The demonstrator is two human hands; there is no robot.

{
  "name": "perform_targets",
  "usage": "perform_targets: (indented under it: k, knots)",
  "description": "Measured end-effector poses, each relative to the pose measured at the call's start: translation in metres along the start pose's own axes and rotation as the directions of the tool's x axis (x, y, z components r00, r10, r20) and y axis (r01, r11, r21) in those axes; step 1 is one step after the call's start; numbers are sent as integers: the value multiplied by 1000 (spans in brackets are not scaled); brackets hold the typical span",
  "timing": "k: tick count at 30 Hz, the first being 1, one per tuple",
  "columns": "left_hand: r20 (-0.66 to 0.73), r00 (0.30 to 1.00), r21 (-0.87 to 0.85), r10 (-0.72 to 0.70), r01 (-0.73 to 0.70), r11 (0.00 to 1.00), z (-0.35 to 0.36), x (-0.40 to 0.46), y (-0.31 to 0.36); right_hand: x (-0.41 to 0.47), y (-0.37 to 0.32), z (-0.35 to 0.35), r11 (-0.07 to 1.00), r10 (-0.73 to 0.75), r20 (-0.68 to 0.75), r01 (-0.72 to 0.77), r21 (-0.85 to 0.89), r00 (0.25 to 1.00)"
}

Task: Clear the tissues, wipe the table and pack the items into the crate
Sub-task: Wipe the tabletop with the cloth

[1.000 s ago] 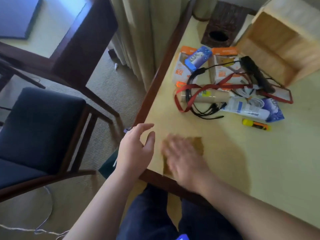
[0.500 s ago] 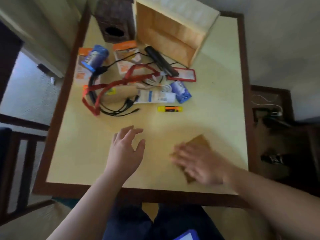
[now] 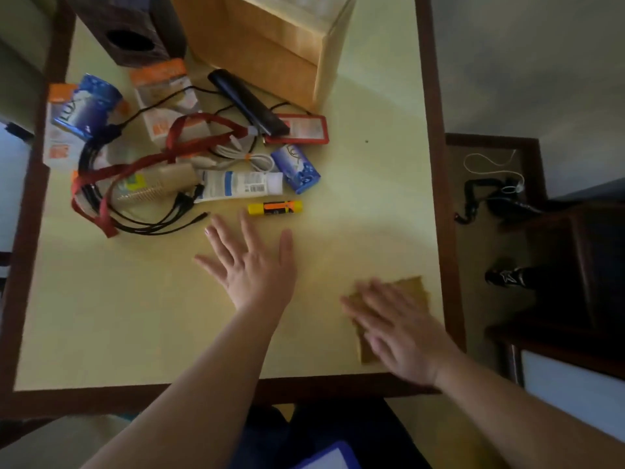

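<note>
My right hand [image 3: 395,328] presses flat on a brown cloth [image 3: 411,287] near the table's front right corner, fingers straight and blurred. My left hand [image 3: 252,262] lies spread over the yellow table [image 3: 135,316] at its middle, holding nothing. Just beyond it lies a yellow and orange marker [image 3: 274,208]. A heap of items fills the far left: a white tube [image 3: 238,186], a red lanyard [image 3: 142,167], black cables [image 3: 152,221], blue packets [image 3: 296,169], a red badge holder [image 3: 301,128]. The wooden crate [image 3: 270,45] stands at the back.
A dark tissue box [image 3: 130,35] stands left of the crate. Orange and white cartons [image 3: 162,96] and a black bar [image 3: 248,103] lie in the heap. The table has a dark wooden rim [image 3: 436,164]. Dark furniture and cables sit on the floor to the right.
My right hand has slid the cloth from the front left edge across to the front right. My left hand has moved onto the table's middle and spread. The view has swung right.
</note>
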State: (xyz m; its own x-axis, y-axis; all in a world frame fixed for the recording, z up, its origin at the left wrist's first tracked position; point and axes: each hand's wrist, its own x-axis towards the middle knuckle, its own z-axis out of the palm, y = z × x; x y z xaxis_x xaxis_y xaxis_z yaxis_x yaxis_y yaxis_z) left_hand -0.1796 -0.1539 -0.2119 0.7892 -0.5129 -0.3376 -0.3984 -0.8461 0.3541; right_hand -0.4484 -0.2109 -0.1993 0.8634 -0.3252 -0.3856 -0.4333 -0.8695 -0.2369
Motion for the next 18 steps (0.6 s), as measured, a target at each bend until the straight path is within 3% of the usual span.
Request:
perform_targets:
  k: [3,7,18]
  knots:
    - [-14,999,21,-37,38,999,2,3,5,35,41,-24,970,234,-61,-230,74,970]
    - [-37,998,33,-54,56,998,3,4,6,125,95,-69,905,423,-160,-407,123,892]
    - [-139,989,11,-48,50,999,15,8,4,343,225,-187,863,505,-259,-491,122,824]
